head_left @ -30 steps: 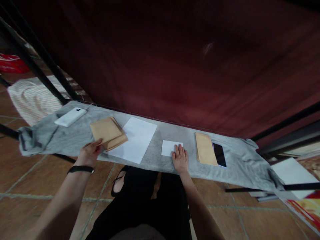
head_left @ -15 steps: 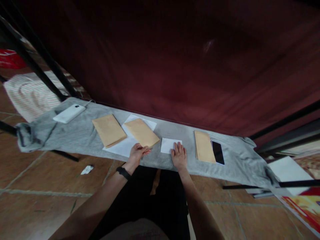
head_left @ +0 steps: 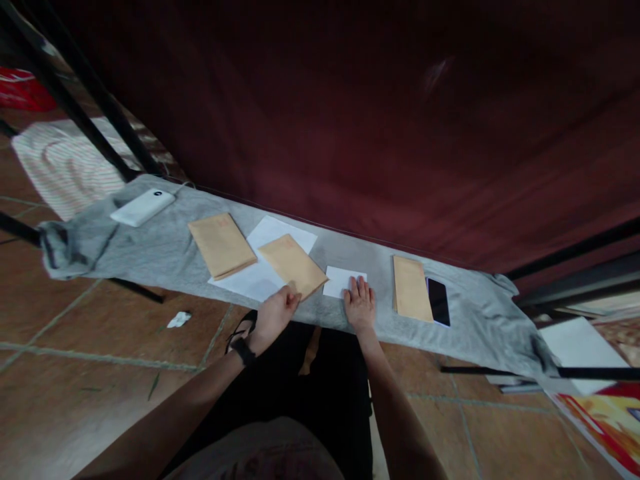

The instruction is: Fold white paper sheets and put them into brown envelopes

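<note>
Your left hand [head_left: 276,312] pinches one envelope [head_left: 294,264]; your right hand [head_left: 360,304] lies flat, white paper [head_left: 335,283] beneath, outside it; left pile [head_left: 223,244], right pile [head_left: 413,289] unheld.

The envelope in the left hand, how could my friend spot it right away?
Find the long grey cloth, then the big white sheet left of its middle. A slanted brown envelope partly covers that sheet's right side. Unlike the other envelopes farther left and farther right, this one is held by the left hand.
</note>
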`<state>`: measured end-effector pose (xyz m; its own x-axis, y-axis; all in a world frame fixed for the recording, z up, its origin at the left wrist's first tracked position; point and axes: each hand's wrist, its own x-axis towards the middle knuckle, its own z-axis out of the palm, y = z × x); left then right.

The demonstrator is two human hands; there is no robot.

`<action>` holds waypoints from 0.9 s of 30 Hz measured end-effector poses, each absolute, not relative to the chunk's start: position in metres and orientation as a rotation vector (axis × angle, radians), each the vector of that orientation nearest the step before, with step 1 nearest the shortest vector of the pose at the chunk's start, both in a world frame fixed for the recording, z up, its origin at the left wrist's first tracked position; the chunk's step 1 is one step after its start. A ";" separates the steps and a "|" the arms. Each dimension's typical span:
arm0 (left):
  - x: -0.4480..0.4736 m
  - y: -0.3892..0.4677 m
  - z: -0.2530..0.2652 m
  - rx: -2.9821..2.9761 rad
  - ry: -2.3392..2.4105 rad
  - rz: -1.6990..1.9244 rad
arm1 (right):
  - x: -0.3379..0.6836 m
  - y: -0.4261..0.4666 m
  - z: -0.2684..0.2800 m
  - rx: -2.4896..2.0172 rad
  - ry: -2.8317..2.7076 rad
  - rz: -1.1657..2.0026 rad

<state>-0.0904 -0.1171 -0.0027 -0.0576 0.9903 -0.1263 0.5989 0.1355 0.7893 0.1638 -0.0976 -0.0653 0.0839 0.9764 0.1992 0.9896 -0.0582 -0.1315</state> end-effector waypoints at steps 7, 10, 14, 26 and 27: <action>-0.060 -0.116 -0.012 2.760 1.295 0.570 | 0.162 -0.097 -0.064 -2.142 -1.971 -0.067; -0.043 -0.109 -0.031 2.837 1.239 0.501 | 0.162 -0.097 -0.064 -2.144 -1.976 -0.082; -0.032 -0.105 -0.047 2.860 1.177 0.430 | 0.164 -0.097 -0.066 -2.115 -1.991 -0.137; -0.009 -0.102 -0.048 2.774 1.166 0.412 | 0.165 -0.097 -0.064 -2.064 -1.972 -0.111; -0.007 -0.101 -0.048 2.772 1.155 0.419 | 0.165 -0.097 -0.064 -2.065 -1.969 -0.104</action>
